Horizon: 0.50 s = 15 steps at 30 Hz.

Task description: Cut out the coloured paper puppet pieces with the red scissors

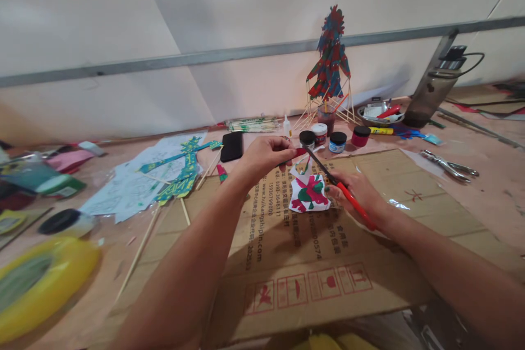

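My left hand (pixel 273 154) pinches a small red painted paper piece (pixel 301 151) above the cardboard. In my right hand (pixel 361 194) is a pair of scissors (pixel 353 203) with red handles, its dark blades reaching up-left to the edge of that piece. Below the blades, a white paper (pixel 310 197) painted with magenta and green shapes lies on the flattened cardboard sheet (pixel 303 295). A small red and green cutout (pixel 222 173) rests by my left wrist. To the left lies a blue and green painted cutout (pixel 186 172) with thin sticks.
Several paint jars (pixel 337 142) stand behind the hands, near a white glue bottle (pixel 286 127) and a black phone (pixel 232 146). A red and blue stick-legged figure (pixel 331 60) stands at the back. Pliers (pixel 449 165) and a water bottle (pixel 437 87) are right; yellow tape (pixel 77 268) is left.
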Each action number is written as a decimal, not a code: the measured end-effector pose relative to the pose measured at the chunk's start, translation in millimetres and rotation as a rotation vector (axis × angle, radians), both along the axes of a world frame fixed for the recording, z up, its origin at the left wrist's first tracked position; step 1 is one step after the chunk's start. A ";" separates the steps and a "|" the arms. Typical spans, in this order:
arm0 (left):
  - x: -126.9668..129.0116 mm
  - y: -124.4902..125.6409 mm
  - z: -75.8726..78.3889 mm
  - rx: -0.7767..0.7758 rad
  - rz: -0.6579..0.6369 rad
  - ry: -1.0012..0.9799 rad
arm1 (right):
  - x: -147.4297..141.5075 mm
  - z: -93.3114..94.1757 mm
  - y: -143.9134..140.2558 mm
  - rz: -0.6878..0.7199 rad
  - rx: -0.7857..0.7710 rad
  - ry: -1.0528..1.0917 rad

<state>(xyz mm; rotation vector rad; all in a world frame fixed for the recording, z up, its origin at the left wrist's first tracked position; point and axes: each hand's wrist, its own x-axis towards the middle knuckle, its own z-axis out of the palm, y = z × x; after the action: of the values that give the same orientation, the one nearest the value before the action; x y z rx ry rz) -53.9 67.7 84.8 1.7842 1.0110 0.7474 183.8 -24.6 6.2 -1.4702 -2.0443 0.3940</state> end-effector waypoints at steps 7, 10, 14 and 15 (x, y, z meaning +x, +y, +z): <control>-0.7 3.4 -4.9 -0.005 -0.032 0.006 | 8.1 -6.8 7.8 -0.033 -0.009 0.103; -1.4 5.8 -8.5 -0.030 -0.032 -0.012 | 11.4 -8.5 11.7 -0.088 -0.036 0.116; -1.6 7.3 -12.4 -0.054 -0.028 -0.006 | 14.0 -10.1 16.6 -0.051 -0.068 0.104; -1.5 7.3 -13.1 -0.054 -0.027 0.000 | 14.0 -10.5 16.9 -0.018 -0.071 0.093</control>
<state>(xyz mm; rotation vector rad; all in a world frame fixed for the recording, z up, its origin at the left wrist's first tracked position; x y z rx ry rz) -55.4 74.9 71.7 1.7477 0.9964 0.6978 197.9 -7.7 -4.2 -1.4825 -1.9603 0.5228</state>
